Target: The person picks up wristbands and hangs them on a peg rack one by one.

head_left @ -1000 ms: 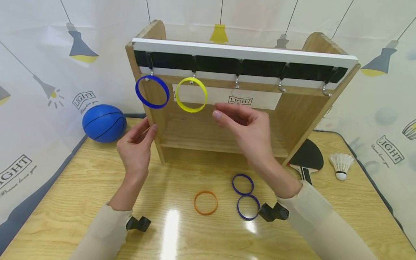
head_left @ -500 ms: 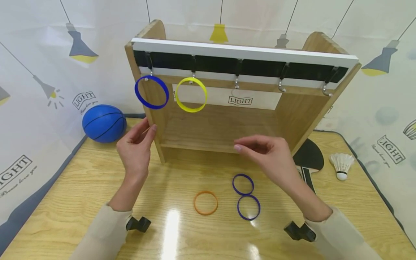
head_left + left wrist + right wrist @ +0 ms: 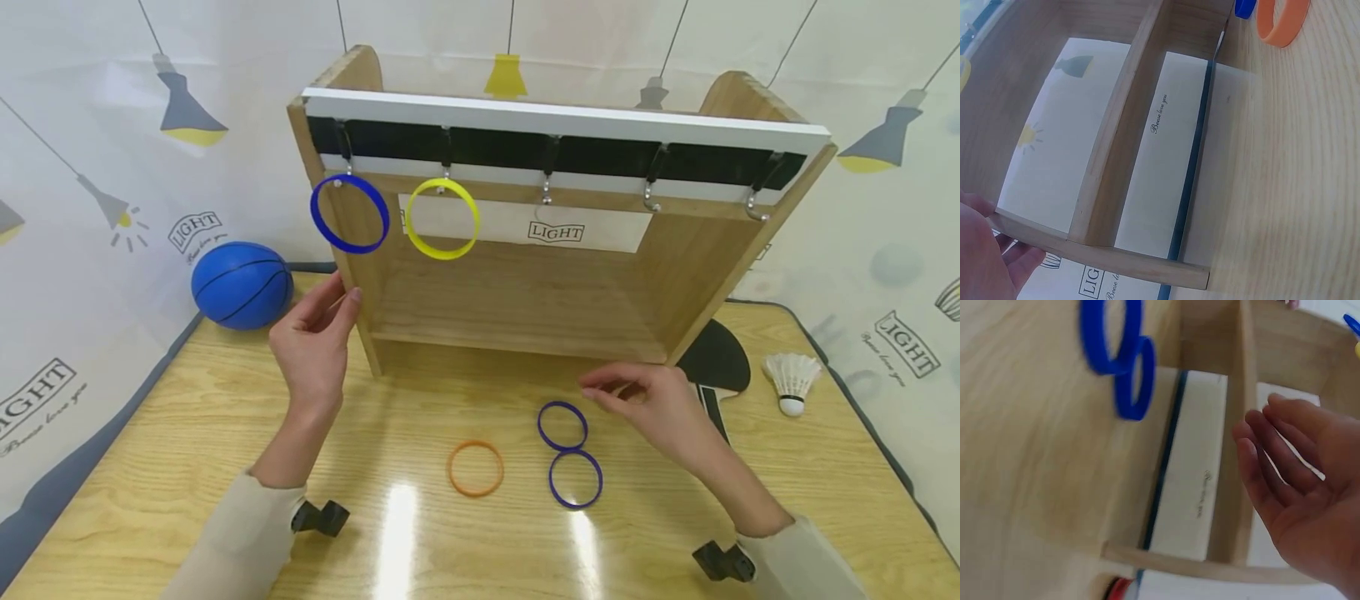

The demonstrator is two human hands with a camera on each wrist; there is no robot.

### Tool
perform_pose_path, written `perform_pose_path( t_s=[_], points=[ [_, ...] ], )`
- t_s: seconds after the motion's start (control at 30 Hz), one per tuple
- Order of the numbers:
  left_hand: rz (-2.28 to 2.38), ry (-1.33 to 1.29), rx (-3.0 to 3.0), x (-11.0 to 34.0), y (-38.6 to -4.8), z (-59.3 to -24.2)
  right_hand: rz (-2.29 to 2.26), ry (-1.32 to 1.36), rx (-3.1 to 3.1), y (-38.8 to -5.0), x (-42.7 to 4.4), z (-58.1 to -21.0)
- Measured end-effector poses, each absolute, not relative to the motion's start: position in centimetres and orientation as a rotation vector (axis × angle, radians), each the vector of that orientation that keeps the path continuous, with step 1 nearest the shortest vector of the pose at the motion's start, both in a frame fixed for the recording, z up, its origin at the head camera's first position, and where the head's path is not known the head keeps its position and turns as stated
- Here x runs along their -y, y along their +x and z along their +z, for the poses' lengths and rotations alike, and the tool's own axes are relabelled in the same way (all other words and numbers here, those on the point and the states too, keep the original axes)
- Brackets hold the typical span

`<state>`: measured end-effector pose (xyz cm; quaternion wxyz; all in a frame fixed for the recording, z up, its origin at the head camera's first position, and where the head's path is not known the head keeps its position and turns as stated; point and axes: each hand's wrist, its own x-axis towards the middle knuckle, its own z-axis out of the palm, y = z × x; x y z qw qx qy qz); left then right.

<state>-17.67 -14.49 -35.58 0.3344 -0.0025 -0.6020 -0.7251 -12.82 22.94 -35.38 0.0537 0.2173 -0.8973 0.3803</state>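
My left hand (image 3: 311, 350) pinches the left side panel of a wooden hook rack (image 3: 517, 343), thumb on the near side and fingers round the far side, as the left wrist view also shows. My right hand (image 3: 663, 408) holds nothing; its fingers are loosely bent, just above and right of two touching dark blue rings. The upper blue ring (image 3: 561, 403) is nearest to its fingertips, the lower blue ring (image 3: 576, 506) nearer me. Left of them an orange ring (image 3: 475, 495) lies on the table. From the rack's two leftmost hooks hang another blue ring (image 3: 314, 208) and a yellow ring (image 3: 476, 221).
Three hooks on the right, such as the end hook (image 3: 756, 208), carry no ring. A blue basketball (image 3: 242, 285) sits left of the rack. To its right lie a black table tennis paddle (image 3: 716, 358), partly hidden by the right hand and rack, and a shuttlecock (image 3: 792, 379).
My right hand has come down and to the right, from beside the yellow ring to just above the blue rings on the table. The left hand has stayed on the rack.
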Motion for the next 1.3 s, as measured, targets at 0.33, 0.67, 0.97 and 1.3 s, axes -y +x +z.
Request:
perform_pose_path(
  t_s=[0.33,0.67,0.97,1.3],
  points=[
    [-1.890,0.000,1.578,14.5,-17.7,-35.6,0.747,1.012,2.842,-13.1,-24.3,-38.7],
    [-1.893,-0.003,1.576,14.6,-17.7,-35.6,0.452,1.219,2.721,-13.5,-24.3,-40.4],
    [-1.878,-0.016,1.585,14.7,-17.8,-35.7,0.432,1.272,2.600,-13.4,-24.1,-40.8],
    [-1.863,-0.004,1.607,14.5,-17.5,-35.5,0.413,1.359,2.478,-13.6,-23.5,-40.9]
  ],
)
